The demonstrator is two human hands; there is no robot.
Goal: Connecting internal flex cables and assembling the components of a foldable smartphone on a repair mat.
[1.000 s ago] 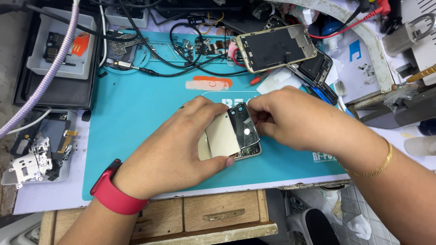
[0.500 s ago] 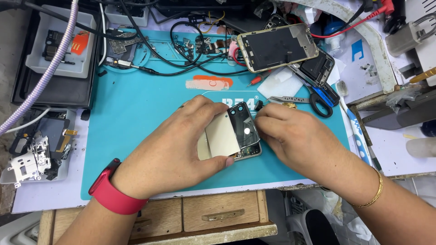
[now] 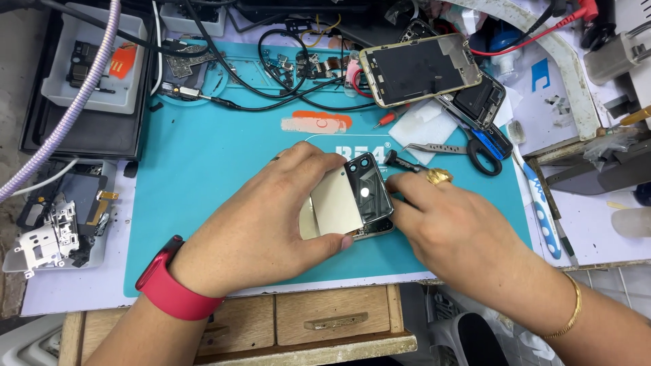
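Observation:
A small cream folding phone (image 3: 342,203) with a dark camera panel lies on the teal work mat (image 3: 210,176). My left hand (image 3: 261,220), with a red band on its wrist, grips the phone from the left, fingers over its top edge and thumb under its lower edge. My right hand (image 3: 454,227), wearing a gold ring and a gold bangle, presses against the phone's right edge. It holds a small dark screwdriver (image 3: 400,163), whose tip sits at the phone's upper right corner.
An opened gold phone frame (image 3: 420,68) lies at the back of the mat among black cables (image 3: 271,61). Tweezers (image 3: 424,146), black-handled scissors (image 3: 485,146), white tissue (image 3: 424,125) and a blue toothbrush (image 3: 542,203) lie to the right. Grey parts trays (image 3: 95,61) stand left. A drawer (image 3: 332,315) sits below.
My right hand has slid down and to the right, off the top of the phone, baring the camera panel. The left hand keeps its grip. The view has shifted slightly.

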